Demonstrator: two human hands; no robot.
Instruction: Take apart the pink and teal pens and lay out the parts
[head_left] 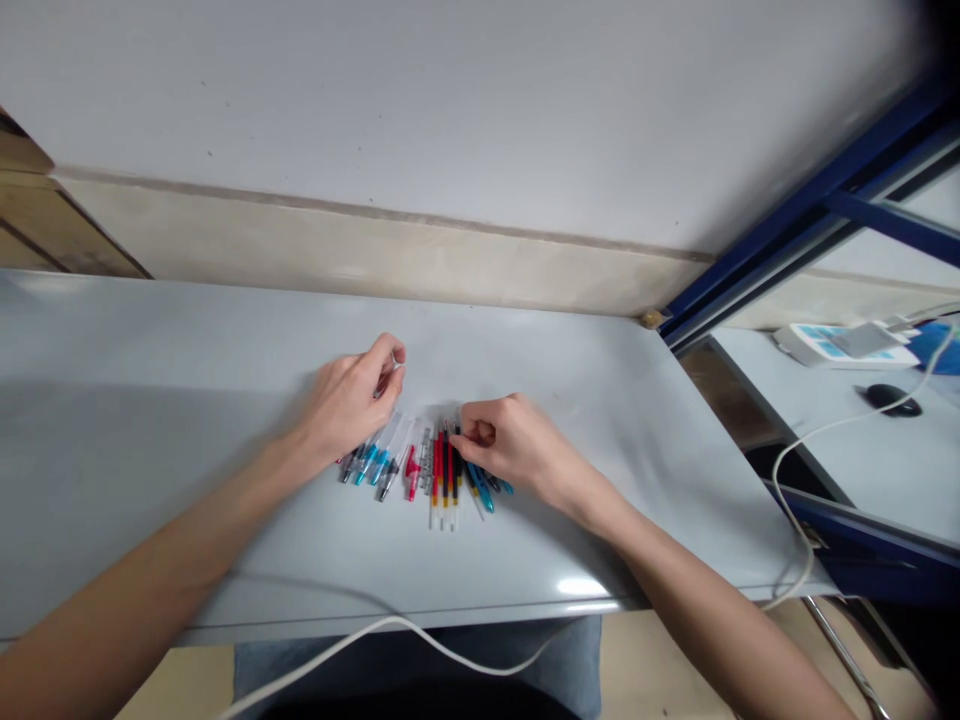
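Note:
My left hand (pixel 362 388) is closed in a pinch above the left part of a row of pen parts; a sliver of something pale shows at its fingertips, too small to name. Beneath it lie clear pen barrels (pixel 391 432) with blue, grey and dark ends. A red-ended piece (pixel 412 472) and some small clear parts (pixel 427 460) are beside them. My right hand (pixel 510 440) pinches at the upper end of a black pen refill (pixel 458 465), the fingertips partly hiding it. Red and black refills (pixel 439 470) lie side by side there. Blue pen pieces (pixel 484 488) stick out under this hand.
The grey table (pixel 187 420) meets a wall at the back. A white cable (pixel 787 450) crosses the right corner and hangs along the front edge. Behind the blue frame (pixel 750 240) on the right are a power strip (pixel 840 343) and a black mouse (pixel 892 400).

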